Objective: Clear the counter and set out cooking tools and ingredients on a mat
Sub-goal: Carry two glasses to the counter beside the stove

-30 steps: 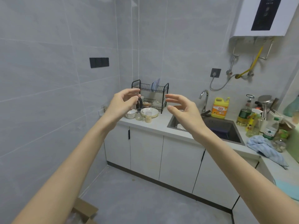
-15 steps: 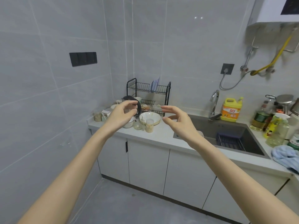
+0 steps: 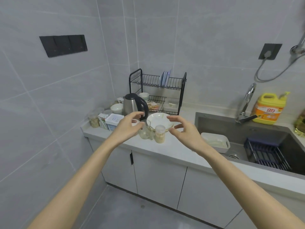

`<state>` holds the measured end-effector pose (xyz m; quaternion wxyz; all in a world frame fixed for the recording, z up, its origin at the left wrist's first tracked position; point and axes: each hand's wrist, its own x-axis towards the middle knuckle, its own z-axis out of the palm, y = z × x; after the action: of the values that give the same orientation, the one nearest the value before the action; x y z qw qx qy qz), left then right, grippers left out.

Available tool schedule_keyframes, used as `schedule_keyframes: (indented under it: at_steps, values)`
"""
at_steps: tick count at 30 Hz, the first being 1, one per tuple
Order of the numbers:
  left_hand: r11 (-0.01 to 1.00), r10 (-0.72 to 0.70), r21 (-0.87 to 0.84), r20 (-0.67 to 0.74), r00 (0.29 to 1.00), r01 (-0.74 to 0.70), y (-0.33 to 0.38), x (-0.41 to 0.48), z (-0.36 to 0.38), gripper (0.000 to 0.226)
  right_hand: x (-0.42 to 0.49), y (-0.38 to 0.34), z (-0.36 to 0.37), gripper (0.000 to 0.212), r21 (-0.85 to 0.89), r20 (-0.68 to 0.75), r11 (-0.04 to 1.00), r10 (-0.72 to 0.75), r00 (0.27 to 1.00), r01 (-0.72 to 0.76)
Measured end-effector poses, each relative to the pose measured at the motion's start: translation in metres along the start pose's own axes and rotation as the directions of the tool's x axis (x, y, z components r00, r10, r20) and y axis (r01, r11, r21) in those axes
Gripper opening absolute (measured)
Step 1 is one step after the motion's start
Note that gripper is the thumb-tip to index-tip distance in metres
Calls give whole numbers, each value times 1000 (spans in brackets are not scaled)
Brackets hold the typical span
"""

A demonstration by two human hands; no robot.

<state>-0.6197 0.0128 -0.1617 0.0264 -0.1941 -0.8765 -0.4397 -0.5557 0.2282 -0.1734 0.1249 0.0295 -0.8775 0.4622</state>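
Observation:
The white counter [image 3: 175, 149] carries a steel kettle [image 3: 132, 104] with a black handle, a white plate [image 3: 159, 121], a clear glass mug [image 3: 145, 132] and a small jar of grains [image 3: 159, 134]. My left hand [image 3: 127, 127] hovers in front of the kettle and the mug, its fingers loosely curved and holding nothing. My right hand [image 3: 184, 130] floats in front of the plate's right edge, fingers spread and curved, also holding nothing. Both arms reach forward from the bottom of the head view.
A black dish rack [image 3: 156, 83] with plates stands at the back wall. White bowls [image 3: 117, 108], cartons and a jar [image 3: 94, 120] crowd the left corner. The sink [image 3: 257, 146] holds a white tub [image 3: 216, 142] and a dark rack; a yellow detergent bottle [image 3: 266, 109] stands behind the tap [image 3: 246, 103].
The view has drawn closer to the counter and tilted down. Both hands have lowered toward the mug and plate, staying apart and holding nothing.

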Motion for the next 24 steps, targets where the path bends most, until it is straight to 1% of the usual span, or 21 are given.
schedule_keyframes:
  at_steps: [3, 4, 6, 8, 11, 17, 21, 24]
  values:
    - [995, -18, 99, 50, 999, 13, -29, 45, 12, 47, 49, 29, 4, 40, -73, 50, 997, -24, 998, 27]
    - [991, -19, 134, 66, 998, 10, -35, 46, 14, 50, 53, 33, 5, 41, -117, 67, 992, -37, 997, 45]
    - [981, -49, 189, 94, 994, 30, -58, 88, 23, 55, 98, 58, 10, 42, -155, 100, 988, -10, 995, 26]
    - [972, -42, 234, 110, 993, 15, -71, 104, 27, 60, 117, 74, 18, 44, -211, 145, 977, -3, 989, 34]
    - [961, -55, 278, 148, 987, 12, -101, 141, 40, 67, 153, 105, 36, 49, -290, 211, 957, 52, 976, 12]
    - [940, -98, 342, 269, 958, 0, -160, 205, 66, 75, 198, 154, 73, 57, -387, 314, 921, 181, 932, -48]
    - [919, -152, 395, 366, 918, -5, -190, 240, 83, 83, 221, 177, 94, 66, -421, 323, 898, 283, 903, -131]
    - [911, -169, 411, 451, 877, -35, -213, 259, 96, 89, 232, 192, 108, 74, -431, 325, 879, 363, 873, -205]
